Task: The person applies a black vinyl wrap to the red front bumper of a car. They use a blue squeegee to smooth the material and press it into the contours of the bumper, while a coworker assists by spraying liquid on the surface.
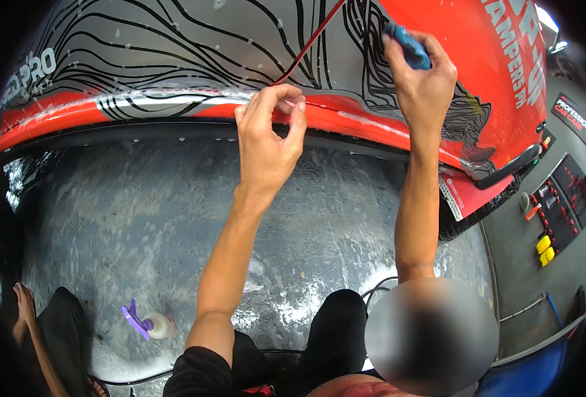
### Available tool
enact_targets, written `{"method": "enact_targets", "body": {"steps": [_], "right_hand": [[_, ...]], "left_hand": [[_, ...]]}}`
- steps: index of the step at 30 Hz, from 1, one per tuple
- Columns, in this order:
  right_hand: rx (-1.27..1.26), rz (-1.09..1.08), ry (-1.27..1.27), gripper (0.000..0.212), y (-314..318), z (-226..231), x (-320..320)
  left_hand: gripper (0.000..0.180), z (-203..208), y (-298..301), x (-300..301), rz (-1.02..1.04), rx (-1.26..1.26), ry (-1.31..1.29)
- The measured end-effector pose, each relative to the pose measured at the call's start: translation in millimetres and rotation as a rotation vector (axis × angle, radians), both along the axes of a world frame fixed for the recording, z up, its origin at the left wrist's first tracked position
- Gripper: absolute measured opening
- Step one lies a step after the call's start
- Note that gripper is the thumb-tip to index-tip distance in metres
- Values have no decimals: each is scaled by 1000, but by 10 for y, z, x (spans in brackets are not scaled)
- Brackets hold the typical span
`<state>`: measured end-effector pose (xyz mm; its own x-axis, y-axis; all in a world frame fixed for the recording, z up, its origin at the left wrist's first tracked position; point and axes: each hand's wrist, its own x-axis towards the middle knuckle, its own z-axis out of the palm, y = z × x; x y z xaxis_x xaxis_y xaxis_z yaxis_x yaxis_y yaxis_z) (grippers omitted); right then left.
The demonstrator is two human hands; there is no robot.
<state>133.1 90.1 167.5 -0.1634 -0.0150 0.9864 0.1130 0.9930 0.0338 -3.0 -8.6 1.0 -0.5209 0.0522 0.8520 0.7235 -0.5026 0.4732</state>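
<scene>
My left hand (270,135) is at the lower edge of a car's side panel (187,49), fingers curled and tips pinched together. What they hold, if anything, I cannot make out. A thin red line or strip (309,43) slants up the panel from just above those fingers. Higher and to the right, my right hand (426,83) grips a blue wadded cloth (409,47) near the panel's surface. The panel is grey with black wavy lines, turning red at the right. White suds or wet streaks lie along its red lower sill (346,122).
A spray bottle (155,325) with a purple trigger stands on the wet grey floor (154,218). Another person's hand (26,303) and dark-clad leg are at the lower left. Tools hang on a wall board (557,205) at the right, past the car's tyre (481,208).
</scene>
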Motion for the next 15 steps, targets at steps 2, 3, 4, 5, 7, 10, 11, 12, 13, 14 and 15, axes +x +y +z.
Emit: {"method": "enact_targets", "body": {"steps": [2, 3, 4, 5, 7, 10, 11, 12, 13, 14, 15], "right_hand": [[-101, 16, -17, 23, -15, -11, 51], [-154, 26, -26, 23, -29, -6, 55], [-124, 38, 10, 25, -92, 48, 13], [-101, 29, 13, 24, -89, 61, -4], [-52, 2, 17, 24, -86, 82, -25], [-18, 19, 18, 25, -39, 103, -37], [17, 30, 20, 25, -33, 121, -55], [7, 34, 1, 25, -69, 118, -91], [3, 6, 10, 25, -56, 103, -77], [-1, -23, 19, 25, -31, 85, -42], [-2, -52, 27, 24, -43, 68, -11]], "left_hand": [[17, -18, -9, -40, 6, 7, 6], [17, -22, -9, -63, 7, 14, 3], [17, -22, -7, -77, 9, 21, 0], [17, -20, -1, -74, 0, 32, 4], [18, -24, 12, -53, -28, 57, 11], [18, -19, -11, -52, -28, 59, -4], [18, -13, -7, -44, -35, 67, -5], [18, -17, -15, -52, -36, 67, -4], [18, -20, -19, -59, -38, 67, -3], [18, -23, -10, -64, -31, 71, 7], [18, -27, 11, -58, -25, 77, 17]]}}
